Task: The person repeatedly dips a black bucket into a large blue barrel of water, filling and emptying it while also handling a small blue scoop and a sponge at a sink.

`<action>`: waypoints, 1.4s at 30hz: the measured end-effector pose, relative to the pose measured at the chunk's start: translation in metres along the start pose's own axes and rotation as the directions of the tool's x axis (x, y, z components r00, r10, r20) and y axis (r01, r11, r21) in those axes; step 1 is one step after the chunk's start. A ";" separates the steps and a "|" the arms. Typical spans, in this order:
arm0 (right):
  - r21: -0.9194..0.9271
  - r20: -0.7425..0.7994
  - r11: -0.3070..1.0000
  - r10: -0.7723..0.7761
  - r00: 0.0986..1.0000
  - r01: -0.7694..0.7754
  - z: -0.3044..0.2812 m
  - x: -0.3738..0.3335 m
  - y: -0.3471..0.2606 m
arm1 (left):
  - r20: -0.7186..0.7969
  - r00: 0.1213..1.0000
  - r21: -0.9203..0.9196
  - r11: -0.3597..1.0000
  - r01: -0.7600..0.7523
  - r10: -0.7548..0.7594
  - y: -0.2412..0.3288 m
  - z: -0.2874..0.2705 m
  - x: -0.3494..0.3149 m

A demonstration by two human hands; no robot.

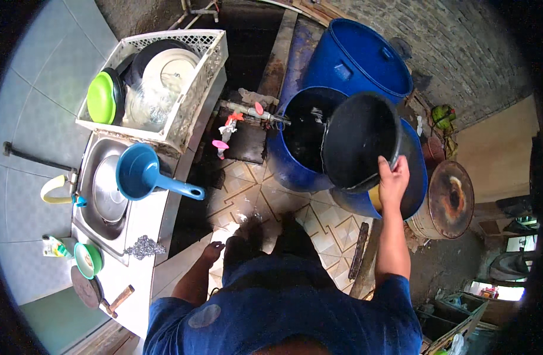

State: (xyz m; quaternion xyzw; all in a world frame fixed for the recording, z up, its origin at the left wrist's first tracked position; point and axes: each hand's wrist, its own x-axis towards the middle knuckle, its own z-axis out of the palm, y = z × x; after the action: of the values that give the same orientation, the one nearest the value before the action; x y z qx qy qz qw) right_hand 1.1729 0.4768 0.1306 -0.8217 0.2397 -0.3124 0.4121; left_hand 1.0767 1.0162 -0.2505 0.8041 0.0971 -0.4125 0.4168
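My right hand (pixel 394 180) is closed on the rim of a round black basin (pixel 361 139), thumb on the inner side. The basin is tilted and overlaps the edges of two blue drums. One is an open blue drum (pixel 277 155) with dark contents, under a tap; the other blue drum (pixel 417 171) stands to its right, partly hidden behind the basin and my arm. Low at my left side hangs my left hand (pixel 212 251), near the counter's edge. I see nothing in it, but its fingers are mostly hidden.
Left, a counter (pixel 142 284) carries a steel sink (pixel 100 231), a blue dipper (pixel 140 171), a hammer (pixel 119 300) and a white dish crate (pixel 194 112). Taps (pixel 231 125) with red and pink handles jut out ahead. A rusty-topped bucket (pixel 451 198) stands right. The tiled floor (pixel 253 195) looks wet.
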 end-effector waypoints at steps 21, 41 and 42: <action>-0.463 0.544 0.875 0.155 0.825 0.141 0.226 0.128 0.240 | -0.247 0.961 -0.339 0.940 0.035 -0.124 0.095 0.054 -0.061; 0.030 0.616 0.471 0.686 0.387 -0.882 0.255 0.106 0.331 | -0.304 0.934 -0.490 0.871 0.015 -0.187 0.133 0.075 -0.075; 0.114 0.633 0.388 0.681 0.368 -0.915 0.240 0.113 0.338 | -0.267 0.942 -0.556 0.831 0.023 -0.205 0.135 0.079 -0.070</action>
State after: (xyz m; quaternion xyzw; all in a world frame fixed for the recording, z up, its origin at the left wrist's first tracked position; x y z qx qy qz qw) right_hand 1.3750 0.3455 -0.2248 -0.5155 0.4270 0.1108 0.7346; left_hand 1.0534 0.8844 -0.1434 0.7000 0.3241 -0.2580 0.5817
